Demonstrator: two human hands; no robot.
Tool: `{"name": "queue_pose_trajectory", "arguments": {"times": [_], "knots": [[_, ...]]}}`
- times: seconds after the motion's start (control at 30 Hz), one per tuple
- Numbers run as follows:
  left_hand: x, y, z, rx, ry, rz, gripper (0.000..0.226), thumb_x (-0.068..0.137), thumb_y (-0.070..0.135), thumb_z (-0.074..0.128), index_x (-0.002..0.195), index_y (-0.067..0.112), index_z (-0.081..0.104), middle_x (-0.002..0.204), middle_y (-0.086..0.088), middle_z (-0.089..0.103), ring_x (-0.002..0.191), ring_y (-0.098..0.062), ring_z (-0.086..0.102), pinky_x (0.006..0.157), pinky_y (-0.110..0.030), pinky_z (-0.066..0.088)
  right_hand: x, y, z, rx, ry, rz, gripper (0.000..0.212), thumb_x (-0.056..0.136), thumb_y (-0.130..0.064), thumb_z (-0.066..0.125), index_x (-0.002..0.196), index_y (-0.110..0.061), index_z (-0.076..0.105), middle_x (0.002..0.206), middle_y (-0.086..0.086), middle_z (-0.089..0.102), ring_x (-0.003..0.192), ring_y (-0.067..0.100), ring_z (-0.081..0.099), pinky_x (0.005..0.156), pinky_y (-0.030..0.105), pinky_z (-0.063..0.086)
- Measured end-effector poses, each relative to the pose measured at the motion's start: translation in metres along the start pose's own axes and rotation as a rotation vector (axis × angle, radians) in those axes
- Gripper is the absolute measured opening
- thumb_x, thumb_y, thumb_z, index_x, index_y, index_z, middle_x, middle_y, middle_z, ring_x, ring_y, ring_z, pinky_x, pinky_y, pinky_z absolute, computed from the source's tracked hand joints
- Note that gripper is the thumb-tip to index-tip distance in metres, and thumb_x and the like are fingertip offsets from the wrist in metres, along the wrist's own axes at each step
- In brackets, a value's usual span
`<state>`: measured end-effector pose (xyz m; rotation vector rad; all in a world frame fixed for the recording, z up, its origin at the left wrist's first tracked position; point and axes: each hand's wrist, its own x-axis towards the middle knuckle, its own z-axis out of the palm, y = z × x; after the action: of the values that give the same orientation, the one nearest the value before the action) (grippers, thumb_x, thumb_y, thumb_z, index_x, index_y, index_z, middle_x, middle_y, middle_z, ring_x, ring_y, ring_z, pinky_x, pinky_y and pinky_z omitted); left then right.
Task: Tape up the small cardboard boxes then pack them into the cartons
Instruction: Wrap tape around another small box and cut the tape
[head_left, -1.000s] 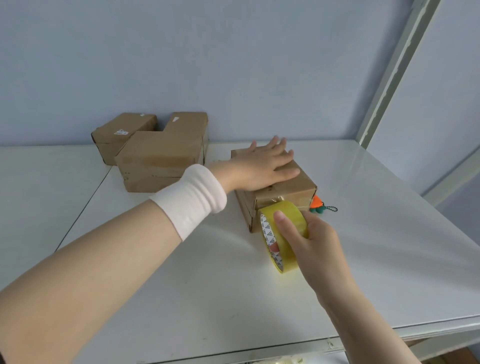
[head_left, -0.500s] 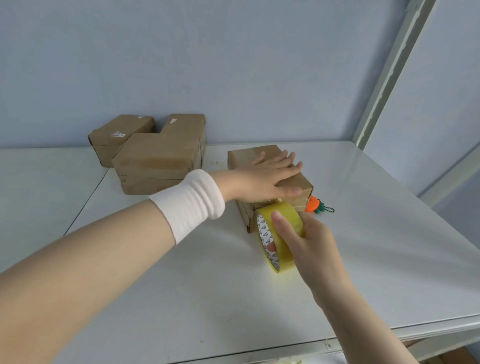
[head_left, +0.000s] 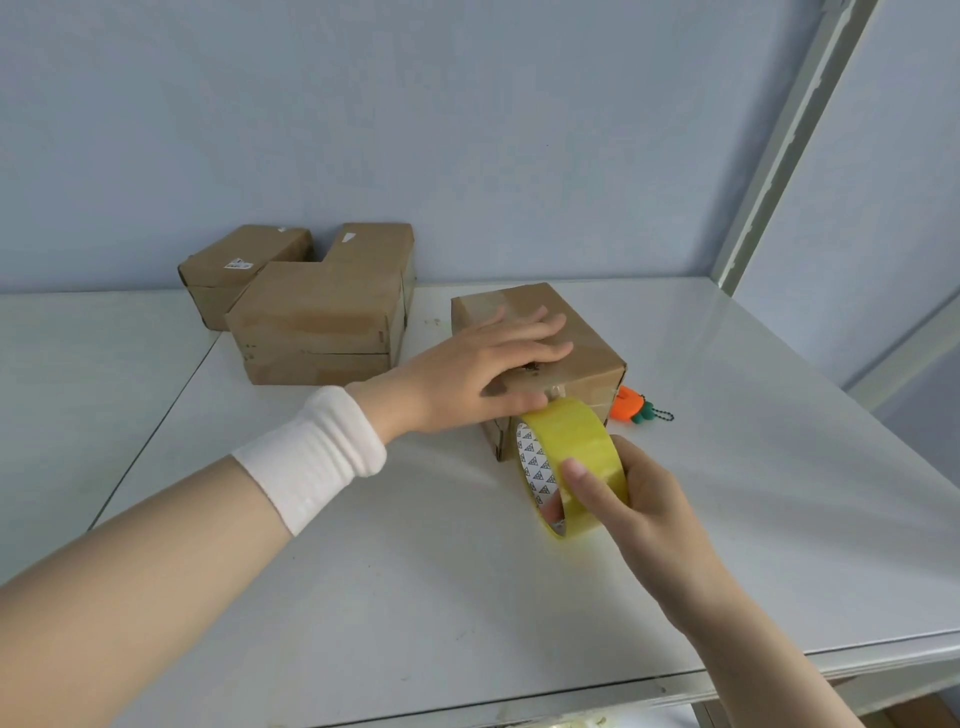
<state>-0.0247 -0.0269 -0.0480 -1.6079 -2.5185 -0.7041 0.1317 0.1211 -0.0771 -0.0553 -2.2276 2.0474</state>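
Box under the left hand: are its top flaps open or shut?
Shut. The box has flaps lying flat under the left hand, while the right hand holds the tape roll at its near edge.

Box (head_left: 540, 332): matt brown cardboard, creased. Tape roll (head_left: 571, 457): glossy yellow plastic. Table (head_left: 753, 467): smooth, glossy white. Wristband (head_left: 311, 457): ribbed cloth.

The sticker (head_left: 238, 265) on the far box (head_left: 244, 260) is unreadable.

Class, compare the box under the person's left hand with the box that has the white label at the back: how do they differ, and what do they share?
The near box sits alone under the left hand, with the tape roll at its front edge; the labelled box lies untouched against the wall, touching other boxes. The labelled box bears a white sticker; none shows on the near box. Both are brown cardboard, closed.
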Motion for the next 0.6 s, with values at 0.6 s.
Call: {"name": "queue_pose_trajectory", "arguments": {"times": [0.6], "knots": [[0.01,0.001,-0.017,-0.765,0.6,-0.232,0.046,0.088,0.047,0.046,0.122,0.016,0.05,0.109,0.008,0.06,0.104,-0.001,0.055,0.093,-0.022,0.043,0.096,-0.129,0.01,0.11,-0.03,-0.262,0.028,0.092,-0.03,0.057,0.093,-0.003,0.063,0.069,0.004,0.071,0.065,0.021,0.066,0.059,0.028,0.057]]}}
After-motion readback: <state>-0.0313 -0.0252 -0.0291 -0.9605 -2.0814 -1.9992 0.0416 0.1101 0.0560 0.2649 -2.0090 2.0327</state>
